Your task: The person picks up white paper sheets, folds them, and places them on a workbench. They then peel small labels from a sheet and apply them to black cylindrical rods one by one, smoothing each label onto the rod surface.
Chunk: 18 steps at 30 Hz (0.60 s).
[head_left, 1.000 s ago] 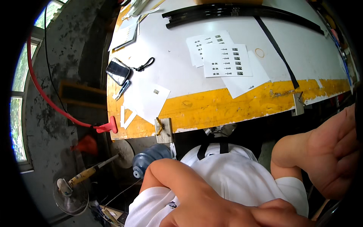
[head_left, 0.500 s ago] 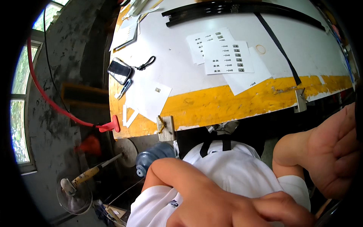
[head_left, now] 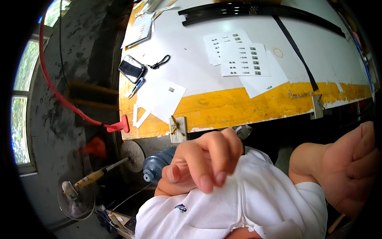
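Note:
My left hand (head_left: 207, 159) is raised in front of my white shirt (head_left: 215, 207). Its fingers hang loosely bent and apart, and nothing shows in them. At the right rim, my right hand (head_left: 350, 171) is held up with its palm showing; dark picture edge hides its fingertips, so whether it grips anything is unclear. Beyond my left hand is the near yellow edge of a white table (head_left: 238, 101), with a metal clamp (head_left: 178, 129) fixed there. A white paper sheet (head_left: 161, 97) with one small printed label lies near that clamp.
Several label sheets (head_left: 244, 59), a phone (head_left: 132, 68) with a strap, a blue-handled cutter (head_left: 136, 87) and long black strips (head_left: 254, 10) lie on the table. A red hose (head_left: 59, 93) hangs at left. Below are a fan (head_left: 75, 197) and a blue water bottle (head_left: 159, 162).
My left hand has risen away from close in front of the camera toward the table edge, its fingers now hanging down. My right hand stays at the right rim. The view has shifted slightly.

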Each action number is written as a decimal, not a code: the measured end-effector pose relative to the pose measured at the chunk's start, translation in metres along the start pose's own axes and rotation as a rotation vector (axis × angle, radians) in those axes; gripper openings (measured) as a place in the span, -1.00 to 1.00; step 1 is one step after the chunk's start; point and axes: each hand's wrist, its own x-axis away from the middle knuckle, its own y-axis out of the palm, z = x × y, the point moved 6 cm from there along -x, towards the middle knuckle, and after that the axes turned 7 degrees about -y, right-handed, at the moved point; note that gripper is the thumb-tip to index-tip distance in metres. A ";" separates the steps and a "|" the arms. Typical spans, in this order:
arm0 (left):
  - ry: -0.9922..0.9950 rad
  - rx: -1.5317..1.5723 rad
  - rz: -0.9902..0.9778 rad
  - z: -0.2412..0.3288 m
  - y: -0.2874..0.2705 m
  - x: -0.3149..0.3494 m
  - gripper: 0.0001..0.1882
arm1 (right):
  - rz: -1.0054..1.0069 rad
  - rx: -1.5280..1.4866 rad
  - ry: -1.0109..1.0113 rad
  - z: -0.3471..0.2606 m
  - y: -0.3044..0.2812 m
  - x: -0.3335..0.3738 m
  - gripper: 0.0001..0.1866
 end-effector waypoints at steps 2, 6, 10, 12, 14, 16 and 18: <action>0.003 -0.027 0.050 0.006 -0.014 0.010 -0.65 | 0.004 0.000 0.000 0.005 0.004 -0.003 -0.81; 0.034 -0.065 0.127 0.023 -0.025 0.034 -0.62 | 0.013 -0.011 0.014 0.019 0.018 -0.007 -0.81; 0.112 -0.094 0.164 0.037 -0.036 0.052 -0.63 | 0.018 -0.010 0.047 0.041 0.040 -0.011 -0.80; 0.143 -0.106 0.191 0.046 -0.039 0.061 -0.64 | 0.035 0.015 0.096 0.060 0.054 -0.014 -0.80; 0.161 -0.119 0.217 0.054 -0.043 0.069 -0.65 | 0.048 0.092 0.184 0.089 0.071 -0.013 -0.79; 0.183 -0.110 0.236 0.061 -0.049 0.076 -0.65 | 0.028 0.230 0.338 0.130 0.091 -0.004 -0.79; 0.227 -0.108 0.293 0.066 -0.053 0.090 -0.64 | -0.140 0.355 0.530 0.195 0.130 0.028 -0.82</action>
